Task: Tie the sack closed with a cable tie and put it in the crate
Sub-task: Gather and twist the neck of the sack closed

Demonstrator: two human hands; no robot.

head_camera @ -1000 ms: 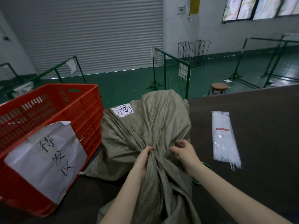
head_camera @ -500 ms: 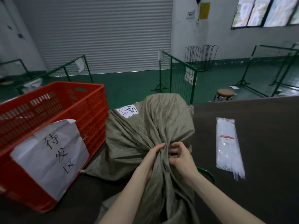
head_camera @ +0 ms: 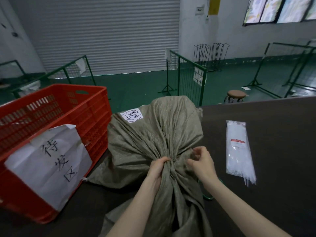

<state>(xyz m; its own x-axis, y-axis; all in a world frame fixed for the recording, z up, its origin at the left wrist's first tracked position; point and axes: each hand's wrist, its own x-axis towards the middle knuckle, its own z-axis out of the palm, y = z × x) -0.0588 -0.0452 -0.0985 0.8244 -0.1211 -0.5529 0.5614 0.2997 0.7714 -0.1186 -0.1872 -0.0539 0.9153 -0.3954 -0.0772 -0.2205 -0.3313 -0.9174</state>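
Head view looks down at a dark desk (head_camera: 273, 134). A big grey-green sack (head_camera: 153, 134) sits on the desk, between a red crate (head_camera: 95, 117) on the left side and a clear packet of white cable ties (head_camera: 238, 149) on the right side. The sack is not in the crate. It touches the crate's side or sits just beside it; I cannot tell which. The packet lies flat, well apart from the sack.

The top of the sack is bunched into a twisted neck that points toward the person. The left hand (head_camera: 158, 168) is closed tight around this neck. The right hand (head_camera: 202, 162) is just beside it, with curled fingers pinching a fold of the cloth.

Half a second ago the two hands were pressed close together on the neck. Now the right hand has moved a little to the right, so a small gap shows between the hands. The left hand keeps its grip in the same spot.

A white sticker (head_camera: 131, 115) with dark writing sits on top of the sack. A white paper sign (head_camera: 49, 161) with big black writing hangs on the front of the crate. A round brown stool (head_camera: 236, 94) stands on the green floor behind the desk.
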